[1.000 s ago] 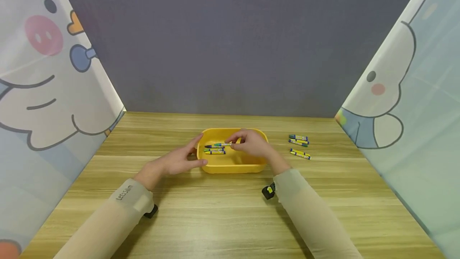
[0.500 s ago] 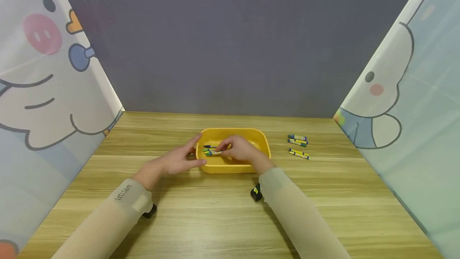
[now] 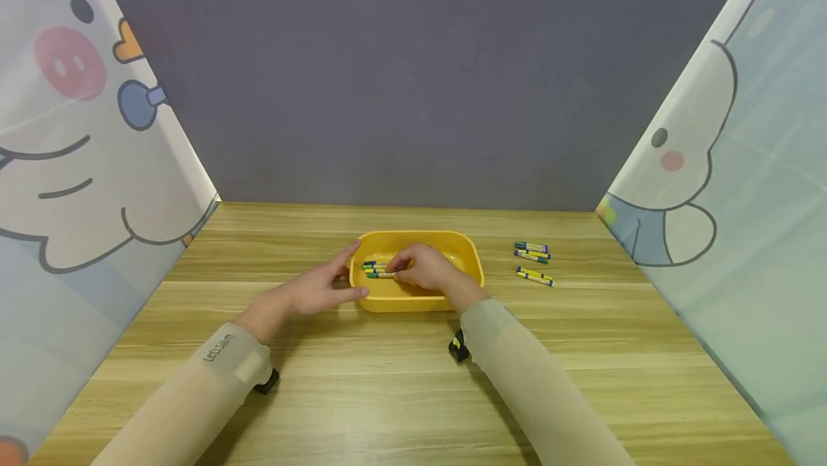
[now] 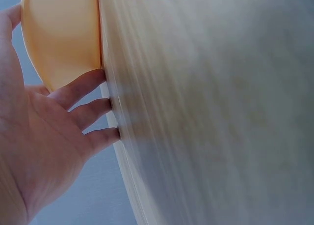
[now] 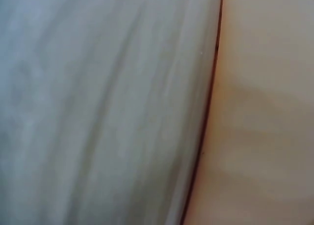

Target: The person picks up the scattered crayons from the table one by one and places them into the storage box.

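Head view: yellow plastic bin (image 3: pixel 420 304) mid-bench, long side running nine to three o'clock. Bench (image 3: pixel 388 394) wood-grained.

Right hand (image 3: pixel 423 268) enters the bin from about five o'clock, inside the rim. Thumb and fingers pinch the right end of a green-tipped crayon (image 3: pixel 377 276). That crayon lies in the bin's left half, at nine o'clock from the fingertips, long axis nine to three, green tip toward nine. Whether it rests fully on the bin floor: cannot tell.

More crayons (image 3: pixel 373 266) lie just beyond, on its twelve o'clock side, roughly parallel; right ends hidden behind the fingers, so no sure count.

Left hand (image 3: pixel 321 292) at the bin's nine o'clock end, released: thumb at the near corner, fingers spread along the end wall, gripping nothing. Left wrist view agrees, fingers loosely extended beside the bin. Right hand is the nearer to the crayon, in contact; left stands just past the tip, the end wall between.

Outside, at three o'clock from the bin: a small upper cluster of crayons (image 3: pixel 533 247) and, on its six o'clock side, a slanted pair of crayons (image 3: pixel 535 279). Both well apart from either hand.

Right wrist view: blurred wall and bench, no fingers.
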Tool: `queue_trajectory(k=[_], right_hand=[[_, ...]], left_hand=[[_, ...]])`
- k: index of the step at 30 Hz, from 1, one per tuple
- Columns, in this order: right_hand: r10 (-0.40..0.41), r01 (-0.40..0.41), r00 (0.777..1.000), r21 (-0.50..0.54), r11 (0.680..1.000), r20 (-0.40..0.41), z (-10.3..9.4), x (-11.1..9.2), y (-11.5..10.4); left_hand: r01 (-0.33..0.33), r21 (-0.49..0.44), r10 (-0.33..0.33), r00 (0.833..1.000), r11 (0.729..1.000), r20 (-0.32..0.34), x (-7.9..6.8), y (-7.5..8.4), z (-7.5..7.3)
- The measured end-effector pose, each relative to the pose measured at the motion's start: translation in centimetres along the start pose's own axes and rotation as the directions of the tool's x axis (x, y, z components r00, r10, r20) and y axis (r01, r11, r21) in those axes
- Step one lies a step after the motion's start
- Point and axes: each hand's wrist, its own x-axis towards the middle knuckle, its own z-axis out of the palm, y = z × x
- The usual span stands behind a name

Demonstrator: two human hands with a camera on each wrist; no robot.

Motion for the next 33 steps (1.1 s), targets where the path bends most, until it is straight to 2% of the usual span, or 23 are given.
queue_trajectory(k=[12, 18, 23, 29, 33], right_hand=[[0.001, -0.003, 1.0, -0.065, 0.998, -0.021, -0.1, -0.1, -0.2], [0.008, -0.01, 1.0, -0.063, 0.998, -0.028, -0.1, -0.1, -0.2], [-0.017, 0.015, 0.999, -0.041, 0.999, -0.042, -0.2, -0.2, -0.2], [-0.049, 0.052, 0.994, 0.024, 0.998, -0.094, -1.3, -0.9, -0.3], [-0.077, 0.08, 0.989, 0.021, 0.997, -0.127, -2.9, -1.6, 0.0]], left_hand=[[0.0, -0.002, 0.0, 1.0, 1.0, -0.004, -0.2, 0.1, 0.0], [0.008, -0.005, -0.008, 1.0, 1.0, -0.003, -0.2, 0.1, 0.0], [0.005, -0.011, -0.005, 1.0, 1.0, -0.002, -0.2, 0.1, 0.0], [0.01, -0.018, -0.01, 1.0, 1.0, -0.005, -0.3, 0.2, 0.0], [0.008, -0.03, -0.009, 1.0, 1.0, -0.006, -0.2, 0.1, 0.1]])
